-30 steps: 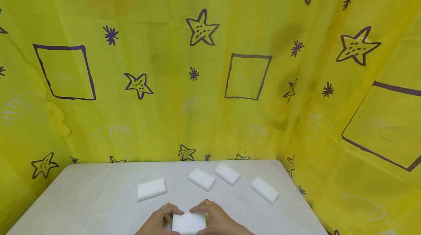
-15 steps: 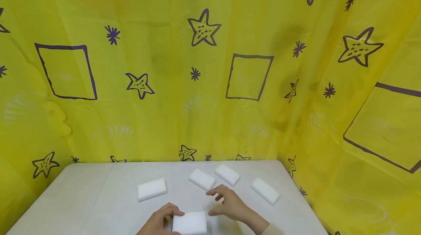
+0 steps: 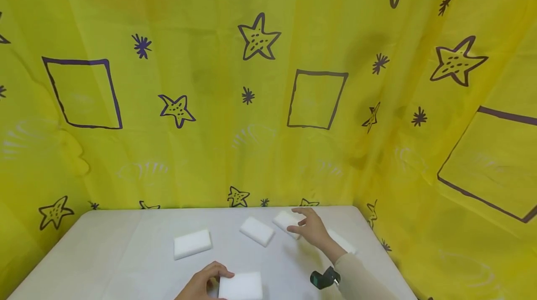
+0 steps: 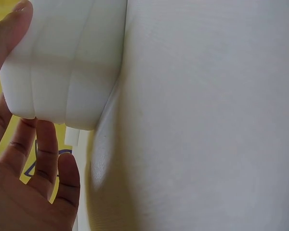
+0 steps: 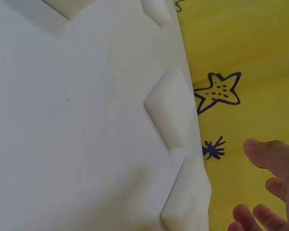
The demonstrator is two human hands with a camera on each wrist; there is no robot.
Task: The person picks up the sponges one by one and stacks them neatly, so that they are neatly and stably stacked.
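At the front edge of the head view, my left hand (image 3: 203,283) holds the left side of a pile of white sponge blocks (image 3: 243,286). In the left wrist view the pile (image 4: 62,62) shows three layers lying flush, with the thumb near one end and fingertips touching the other. My right hand (image 3: 311,231) hovers over the far part of the table, fingers apart and holding nothing. It partly covers a white sponge block (image 3: 283,221) near the back edge. The right wrist view shows the right hand (image 5: 274,187) above the blocks, with space between thumb and fingers.
Other white blocks lie on the table (image 3: 126,253): one at left (image 3: 193,244), one in the middle (image 3: 258,231) and one at right (image 3: 343,241), partly behind the right forearm. A dark device (image 3: 323,278) sits at the right wrist. Yellow patterned curtains (image 3: 201,150) border the table.
My right hand has let go of the pile and moved forward and right to the block near the back edge. The left hand has kept its place on the pile.
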